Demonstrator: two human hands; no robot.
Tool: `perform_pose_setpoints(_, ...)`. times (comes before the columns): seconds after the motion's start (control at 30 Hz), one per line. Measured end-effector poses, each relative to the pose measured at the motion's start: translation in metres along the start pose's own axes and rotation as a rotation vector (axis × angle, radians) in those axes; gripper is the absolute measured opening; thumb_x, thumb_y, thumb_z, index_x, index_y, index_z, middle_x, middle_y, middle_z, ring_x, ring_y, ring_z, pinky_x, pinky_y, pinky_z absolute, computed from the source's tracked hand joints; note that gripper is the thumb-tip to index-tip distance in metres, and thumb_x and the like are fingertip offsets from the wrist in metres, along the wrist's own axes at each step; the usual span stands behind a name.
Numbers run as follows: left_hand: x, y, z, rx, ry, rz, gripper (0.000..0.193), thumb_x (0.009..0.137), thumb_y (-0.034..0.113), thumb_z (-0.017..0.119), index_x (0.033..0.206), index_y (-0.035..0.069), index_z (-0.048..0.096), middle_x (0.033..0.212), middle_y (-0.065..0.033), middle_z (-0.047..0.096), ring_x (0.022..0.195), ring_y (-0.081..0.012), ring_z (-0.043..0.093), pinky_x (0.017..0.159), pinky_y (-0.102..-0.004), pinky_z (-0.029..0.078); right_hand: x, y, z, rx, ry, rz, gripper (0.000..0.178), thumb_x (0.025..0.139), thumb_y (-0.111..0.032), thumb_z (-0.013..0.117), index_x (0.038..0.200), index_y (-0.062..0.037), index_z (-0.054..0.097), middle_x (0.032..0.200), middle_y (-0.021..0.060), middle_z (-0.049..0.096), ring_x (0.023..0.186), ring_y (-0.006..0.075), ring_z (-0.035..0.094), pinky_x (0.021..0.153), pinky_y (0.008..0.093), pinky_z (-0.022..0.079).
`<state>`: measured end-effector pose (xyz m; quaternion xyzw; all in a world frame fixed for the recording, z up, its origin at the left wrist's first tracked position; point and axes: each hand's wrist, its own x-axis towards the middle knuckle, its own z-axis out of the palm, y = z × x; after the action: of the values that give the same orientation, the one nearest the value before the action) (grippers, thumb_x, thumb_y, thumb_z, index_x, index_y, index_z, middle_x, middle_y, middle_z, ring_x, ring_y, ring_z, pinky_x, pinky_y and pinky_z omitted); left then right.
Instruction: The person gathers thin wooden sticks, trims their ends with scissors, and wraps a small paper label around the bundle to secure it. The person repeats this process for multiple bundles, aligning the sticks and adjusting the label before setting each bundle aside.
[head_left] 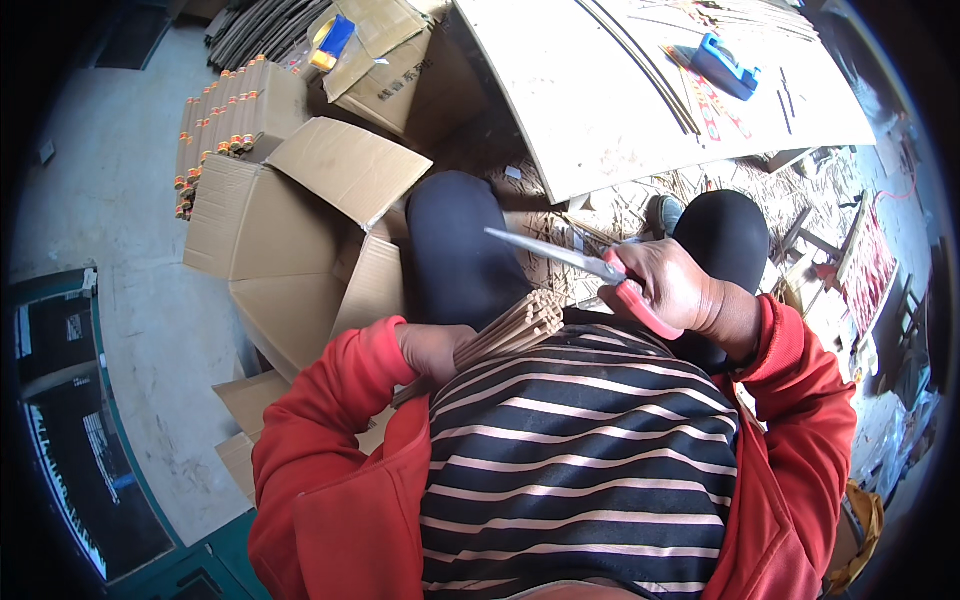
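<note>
My left hand [437,352] is closed round a bundle of thin brown incense sticks [512,330], held against my striped shirt. The bundle's cut-looking ends fan slightly toward the upper right, and its lower part is hidden by my hand and sleeve. In my right hand [672,284] is a pair of scissors [556,252] with red handles. Its metal blades lie together and point left, above the stick ends and apart from them. My knees are just beyond both hands.
At the left stands an open cardboard box [285,225] with its flaps spread. Labelled stick bundles [215,125] are stacked behind it. A white-topped table [610,95] ahead bears a blue tape dispenser [726,68] and loose sticks. Another dispenser [333,40] sits on a carton. Broken sticks litter the floor.
</note>
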<state>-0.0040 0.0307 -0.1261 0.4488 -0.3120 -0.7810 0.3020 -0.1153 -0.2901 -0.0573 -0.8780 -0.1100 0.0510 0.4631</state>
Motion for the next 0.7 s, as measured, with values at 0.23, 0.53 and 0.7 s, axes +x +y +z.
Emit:
perform_pose_setpoints(0.23,-0.011,0.019,0.007,-0.075,0.082,-0.031,0.064,0.072,0.015,0.073,0.127,0.001,0.043,0.127,-0.0122,0.047,0.116,-0.018,0.04,0.101,-0.0298,0.029,0.012,0.011,-0.025,0.271,0.104,0.564,0.032,0.078,-0.026,0.065,0.088,0.0034,0.06,0.067,0.008,0.059,0.064,0.0113,0.055,0.063,0.0288,0.046)
perform_pose_setpoints(0.53,-0.038,0.094,0.024,-0.056,0.423,-0.081,0.015,0.067,0.004,0.067,0.077,0.003,0.056,0.065,-0.0011,0.054,0.062,-0.011,0.051,0.061,-0.027,0.043,0.001,0.059,-0.015,-0.073,-0.088,0.555,0.037,0.082,-0.035,0.056,0.086,0.0008,0.062,0.072,0.0225,0.061,0.069,0.0356,0.06,0.066,0.0377,0.047)
perform_pose_setpoints(0.7,-0.058,0.105,0.013,-0.048,0.451,-0.178,0.019,0.069,0.003,0.069,0.074,0.005,0.051,0.067,-0.0015,0.055,0.059,-0.0093,0.052,0.057,-0.0236,0.043,-0.005,0.038,-0.018,-0.007,-0.084,0.413,0.032,0.08,-0.029,0.06,0.095,0.0001,0.062,0.074,0.0209,0.062,0.069,0.0315,0.062,0.065,0.0355,0.048)
